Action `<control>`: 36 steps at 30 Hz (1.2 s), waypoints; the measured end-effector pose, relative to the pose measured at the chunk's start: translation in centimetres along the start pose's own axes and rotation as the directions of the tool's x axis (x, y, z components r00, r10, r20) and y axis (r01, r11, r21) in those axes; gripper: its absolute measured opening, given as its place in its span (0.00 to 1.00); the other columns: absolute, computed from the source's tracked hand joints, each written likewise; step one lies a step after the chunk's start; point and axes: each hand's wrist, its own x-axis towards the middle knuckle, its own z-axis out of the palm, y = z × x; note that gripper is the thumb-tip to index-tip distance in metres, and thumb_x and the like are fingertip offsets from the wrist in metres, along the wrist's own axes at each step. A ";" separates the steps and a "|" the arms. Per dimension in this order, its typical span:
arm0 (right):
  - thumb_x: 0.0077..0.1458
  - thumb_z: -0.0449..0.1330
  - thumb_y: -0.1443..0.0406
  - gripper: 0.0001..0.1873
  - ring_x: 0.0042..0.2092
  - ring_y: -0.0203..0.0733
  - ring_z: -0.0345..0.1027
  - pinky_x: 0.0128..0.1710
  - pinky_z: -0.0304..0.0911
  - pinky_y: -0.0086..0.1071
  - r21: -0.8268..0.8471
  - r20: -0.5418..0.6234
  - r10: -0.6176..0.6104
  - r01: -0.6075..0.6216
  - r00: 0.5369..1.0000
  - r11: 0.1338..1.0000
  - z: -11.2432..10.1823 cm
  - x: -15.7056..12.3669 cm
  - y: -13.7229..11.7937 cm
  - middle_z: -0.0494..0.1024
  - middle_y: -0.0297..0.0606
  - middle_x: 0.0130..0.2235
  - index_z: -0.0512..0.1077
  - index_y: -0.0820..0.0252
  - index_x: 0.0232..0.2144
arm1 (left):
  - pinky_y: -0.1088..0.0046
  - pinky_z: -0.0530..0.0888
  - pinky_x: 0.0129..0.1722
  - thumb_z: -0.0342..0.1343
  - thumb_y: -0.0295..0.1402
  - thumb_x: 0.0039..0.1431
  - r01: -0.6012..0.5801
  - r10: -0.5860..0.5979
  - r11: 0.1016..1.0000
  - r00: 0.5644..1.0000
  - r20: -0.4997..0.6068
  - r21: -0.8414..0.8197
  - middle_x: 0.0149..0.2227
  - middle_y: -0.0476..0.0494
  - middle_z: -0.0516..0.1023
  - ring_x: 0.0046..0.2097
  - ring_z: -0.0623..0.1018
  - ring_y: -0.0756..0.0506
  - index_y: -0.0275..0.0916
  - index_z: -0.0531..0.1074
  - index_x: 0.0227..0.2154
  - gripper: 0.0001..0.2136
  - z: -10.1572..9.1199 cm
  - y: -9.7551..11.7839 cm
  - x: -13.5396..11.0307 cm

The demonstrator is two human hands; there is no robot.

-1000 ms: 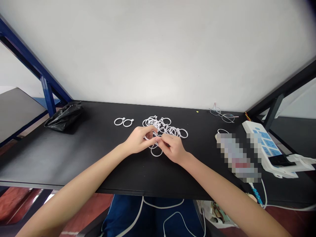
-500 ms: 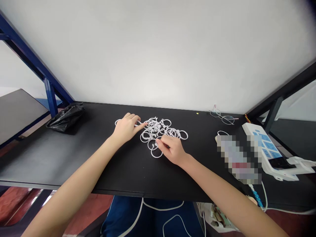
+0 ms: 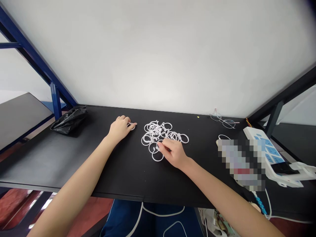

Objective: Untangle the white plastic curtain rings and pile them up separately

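A loose pile of white plastic rings (image 3: 155,130), which look like curtain rings with small knobbed ends, lies mid-table. My left hand (image 3: 119,127) rests left of the pile, its fingers curled over a white ring (image 3: 132,126) that shows beside the thumb. Part of that ring is covered by the hand. At the near right edge of the pile is my right hand (image 3: 174,152), closed, with thumb and forefinger pinched at a ring there. Another ring (image 3: 157,156) lies nearest me, just left of the right hand.
A black plastic bag (image 3: 70,120) sits at the back left of the black table (image 3: 118,172). To the right are glasses (image 3: 228,123), a blurred-out phone-like object (image 3: 240,164) with a cable, and a white power strip (image 3: 269,151). A white wall (image 3: 158,59) rises behind.
My left hand has drawn away leftward from the pile with a white ring by its fingers. The right hand keeps its place at the pile. The view has shifted slightly.
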 end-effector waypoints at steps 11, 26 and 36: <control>0.62 0.52 0.68 0.20 0.22 0.30 0.45 0.22 0.46 0.27 0.021 -0.001 0.000 0.001 1.000 1.000 -0.1 0.1 -0.1 0.51 0.26 0.20 0.50 0.58 0.20 | 0.64 0.70 0.39 0.47 0.43 0.63 0.004 -0.005 0.996 1.000 0.009 0.093 0.39 0.36 0.75 0.45 0.73 0.36 0.36 0.73 0.37 0.16 -0.2 0.5 -0.3; 0.60 0.58 0.57 0.17 0.25 0.32 0.56 0.25 0.53 0.28 -0.051 0.232 -0.028 0.041 0.972 0.998 -0.8 0.7 -0.4 0.65 0.30 0.23 0.62 0.58 0.23 | 0.58 0.67 0.57 0.43 0.33 0.67 -0.522 0.566 0.753 0.825 -0.012 -0.399 0.57 0.34 0.66 0.57 0.68 0.39 0.36 0.64 0.54 0.16 0.7 4.5 -2.1; 0.53 0.66 0.63 0.09 0.35 0.40 0.63 0.44 0.59 0.36 -0.133 0.483 -0.032 0.110 0.875 0.985 -1.4 1.3 -0.7 0.72 0.34 0.30 0.68 0.59 0.30 | 0.57 0.70 0.55 0.45 0.36 0.68 -0.545 0.584 0.741 0.811 -0.025 -0.393 0.54 0.35 0.69 0.55 0.71 0.39 0.37 0.67 0.52 0.15 1.3 4.7 -2.1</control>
